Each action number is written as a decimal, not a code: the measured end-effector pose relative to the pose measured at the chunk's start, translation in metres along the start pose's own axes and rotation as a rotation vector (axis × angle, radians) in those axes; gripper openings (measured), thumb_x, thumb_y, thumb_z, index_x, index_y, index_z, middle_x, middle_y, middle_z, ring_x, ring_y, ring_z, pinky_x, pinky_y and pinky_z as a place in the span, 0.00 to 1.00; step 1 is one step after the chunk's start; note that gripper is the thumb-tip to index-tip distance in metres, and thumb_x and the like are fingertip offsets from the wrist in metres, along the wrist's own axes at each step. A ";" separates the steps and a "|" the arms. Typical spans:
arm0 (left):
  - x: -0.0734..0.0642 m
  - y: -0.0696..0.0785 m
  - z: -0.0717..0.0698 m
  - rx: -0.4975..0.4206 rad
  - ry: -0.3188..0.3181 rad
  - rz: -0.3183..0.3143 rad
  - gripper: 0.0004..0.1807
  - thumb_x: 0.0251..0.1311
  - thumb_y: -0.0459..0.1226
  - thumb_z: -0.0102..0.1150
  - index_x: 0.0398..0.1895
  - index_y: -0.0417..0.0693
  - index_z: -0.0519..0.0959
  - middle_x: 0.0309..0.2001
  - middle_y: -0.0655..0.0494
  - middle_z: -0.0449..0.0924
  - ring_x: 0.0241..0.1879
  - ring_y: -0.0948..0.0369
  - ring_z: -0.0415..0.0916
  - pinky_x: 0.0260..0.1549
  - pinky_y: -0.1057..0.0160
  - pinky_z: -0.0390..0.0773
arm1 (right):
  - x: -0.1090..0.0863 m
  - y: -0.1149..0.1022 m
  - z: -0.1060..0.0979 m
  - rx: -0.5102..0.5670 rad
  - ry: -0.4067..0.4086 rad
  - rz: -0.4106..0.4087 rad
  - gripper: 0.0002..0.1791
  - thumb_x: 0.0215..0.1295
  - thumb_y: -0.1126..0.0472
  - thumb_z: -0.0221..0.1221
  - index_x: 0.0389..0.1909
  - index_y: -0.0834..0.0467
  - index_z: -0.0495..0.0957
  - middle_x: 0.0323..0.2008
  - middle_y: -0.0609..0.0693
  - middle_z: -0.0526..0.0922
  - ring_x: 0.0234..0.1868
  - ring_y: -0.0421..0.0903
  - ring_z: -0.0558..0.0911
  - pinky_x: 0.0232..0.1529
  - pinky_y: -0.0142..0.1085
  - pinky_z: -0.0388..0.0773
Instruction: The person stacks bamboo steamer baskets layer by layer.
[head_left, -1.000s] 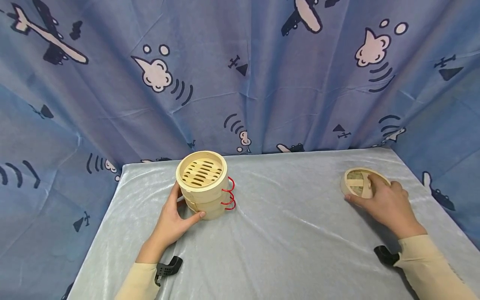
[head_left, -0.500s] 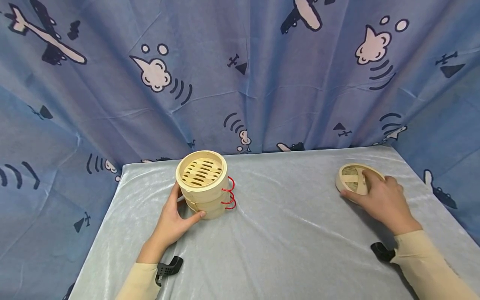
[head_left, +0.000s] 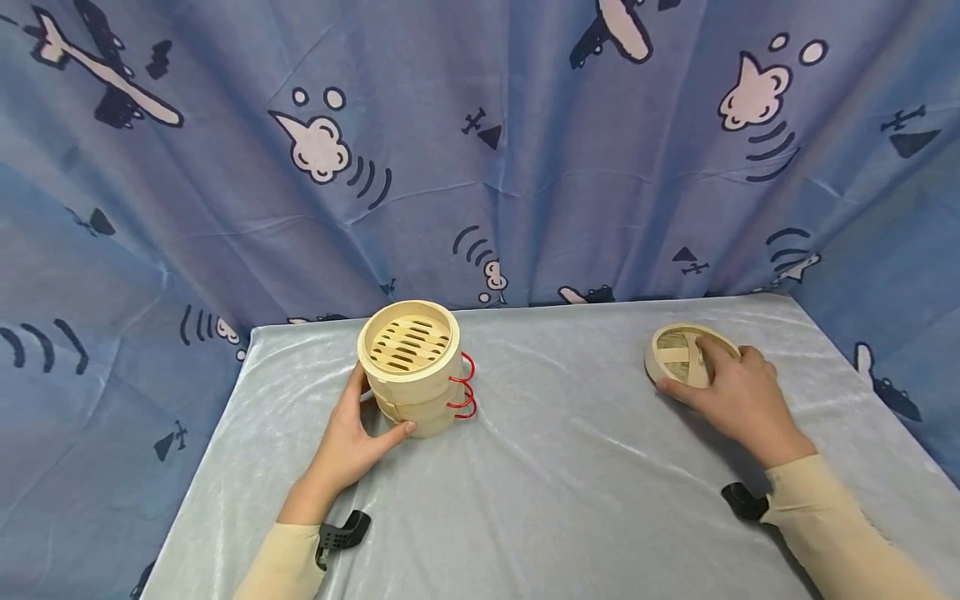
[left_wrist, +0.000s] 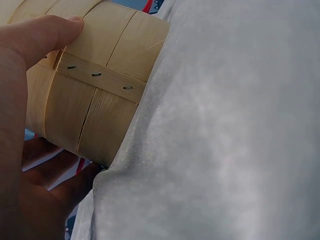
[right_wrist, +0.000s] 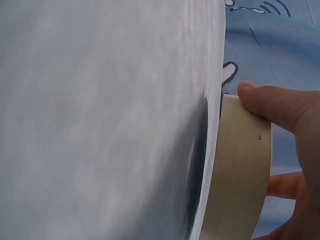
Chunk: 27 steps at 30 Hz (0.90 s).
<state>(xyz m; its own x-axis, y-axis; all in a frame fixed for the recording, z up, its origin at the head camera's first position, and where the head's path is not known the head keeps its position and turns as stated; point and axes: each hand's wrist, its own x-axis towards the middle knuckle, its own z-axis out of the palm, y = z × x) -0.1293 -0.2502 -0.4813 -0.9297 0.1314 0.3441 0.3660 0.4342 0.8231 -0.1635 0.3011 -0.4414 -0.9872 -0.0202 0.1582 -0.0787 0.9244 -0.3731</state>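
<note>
On the left of the table stands a stack of round bamboo steamer baskets (head_left: 420, 392), with a slatted floor showing in the top one and red loops on its right side. My left hand (head_left: 341, 446) grips the stack from the left, thumb in front and fingers behind. In the left wrist view, the stapled wall of a steamer basket (left_wrist: 100, 100) meets the cloth. At the right, my right hand (head_left: 738, 404) holds a bamboo steamer lid (head_left: 672, 355) by its rim and top strap. A dark shadow lies beneath the lid (right_wrist: 237, 170) in the right wrist view.
A grey velvety cloth (head_left: 540, 467) covers the table. Behind it and at both sides hangs a blue curtain (head_left: 420, 150) with airplane prints. Black wrist straps (head_left: 345, 533) sit on both forearms.
My right hand has moved left with the steamer lid, toward the stack. My left hand and the steamer baskets have stayed in place; the head view has shifted slightly.
</note>
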 end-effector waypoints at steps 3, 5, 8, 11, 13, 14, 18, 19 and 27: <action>0.000 0.000 -0.001 0.010 -0.014 0.007 0.68 0.54 0.36 0.87 0.91 0.63 0.49 0.80 0.54 0.65 0.74 0.51 0.69 0.69 0.42 0.75 | 0.000 -0.006 0.003 0.009 0.002 -0.008 0.57 0.63 0.29 0.73 0.76 0.68 0.68 0.60 0.85 0.72 0.60 0.87 0.65 0.51 0.77 0.65; 0.000 -0.001 -0.002 0.015 -0.021 0.010 0.68 0.55 0.39 0.87 0.91 0.68 0.48 0.81 0.56 0.65 0.74 0.52 0.69 0.69 0.44 0.76 | 0.001 -0.010 0.005 0.015 0.008 -0.019 0.56 0.63 0.29 0.73 0.76 0.68 0.69 0.60 0.85 0.72 0.60 0.87 0.65 0.53 0.77 0.64; -0.001 -0.003 -0.002 0.007 -0.026 0.010 0.68 0.55 0.41 0.87 0.91 0.69 0.47 0.81 0.56 0.64 0.74 0.52 0.69 0.70 0.44 0.75 | 0.002 -0.016 0.007 0.026 0.020 -0.043 0.56 0.62 0.30 0.73 0.75 0.68 0.69 0.61 0.83 0.73 0.60 0.85 0.66 0.57 0.76 0.63; -0.001 -0.003 -0.001 0.012 -0.025 0.002 0.68 0.55 0.42 0.87 0.91 0.69 0.47 0.81 0.56 0.65 0.74 0.52 0.70 0.70 0.43 0.75 | 0.003 -0.022 0.008 0.037 0.036 -0.062 0.55 0.61 0.31 0.74 0.74 0.68 0.71 0.61 0.82 0.75 0.60 0.83 0.68 0.58 0.75 0.63; -0.001 -0.003 -0.001 0.015 -0.026 -0.001 0.68 0.55 0.42 0.87 0.91 0.70 0.47 0.81 0.56 0.65 0.74 0.52 0.69 0.70 0.44 0.75 | 0.004 -0.025 0.009 0.038 0.039 -0.063 0.55 0.61 0.31 0.75 0.75 0.68 0.71 0.60 0.82 0.75 0.60 0.83 0.68 0.58 0.76 0.63; -0.001 -0.003 -0.001 0.014 -0.026 -0.003 0.68 0.55 0.42 0.87 0.91 0.70 0.47 0.81 0.56 0.65 0.74 0.52 0.69 0.71 0.44 0.75 | 0.005 -0.027 0.009 0.040 0.043 -0.066 0.55 0.61 0.31 0.75 0.74 0.68 0.71 0.60 0.82 0.75 0.60 0.83 0.68 0.57 0.76 0.64; -0.001 -0.002 -0.002 0.017 -0.026 0.000 0.69 0.55 0.42 0.87 0.91 0.70 0.47 0.81 0.57 0.64 0.74 0.52 0.69 0.71 0.45 0.74 | 0.006 -0.034 0.008 0.042 0.044 -0.078 0.54 0.61 0.32 0.75 0.74 0.67 0.72 0.60 0.83 0.74 0.60 0.83 0.68 0.57 0.76 0.64; -0.001 -0.001 -0.002 0.019 -0.024 -0.001 0.69 0.55 0.42 0.87 0.91 0.70 0.47 0.81 0.57 0.65 0.74 0.52 0.69 0.71 0.46 0.74 | 0.007 -0.036 0.008 0.044 0.041 -0.080 0.54 0.61 0.32 0.75 0.75 0.67 0.72 0.60 0.84 0.74 0.60 0.84 0.68 0.57 0.77 0.64; -0.002 -0.001 -0.002 0.017 -0.021 -0.003 0.69 0.54 0.41 0.87 0.91 0.68 0.46 0.81 0.55 0.64 0.74 0.52 0.69 0.71 0.48 0.75 | 0.014 -0.050 0.007 0.058 0.068 -0.123 0.53 0.59 0.34 0.77 0.74 0.65 0.74 0.59 0.84 0.73 0.60 0.82 0.70 0.58 0.74 0.64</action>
<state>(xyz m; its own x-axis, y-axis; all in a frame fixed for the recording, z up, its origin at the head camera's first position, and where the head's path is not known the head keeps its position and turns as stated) -0.1283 -0.2531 -0.4819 -0.9316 0.1485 0.3316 0.3623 0.4495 0.8165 -0.1742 0.2515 -0.4266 -0.9582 -0.1042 0.2663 -0.2080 0.8931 -0.3989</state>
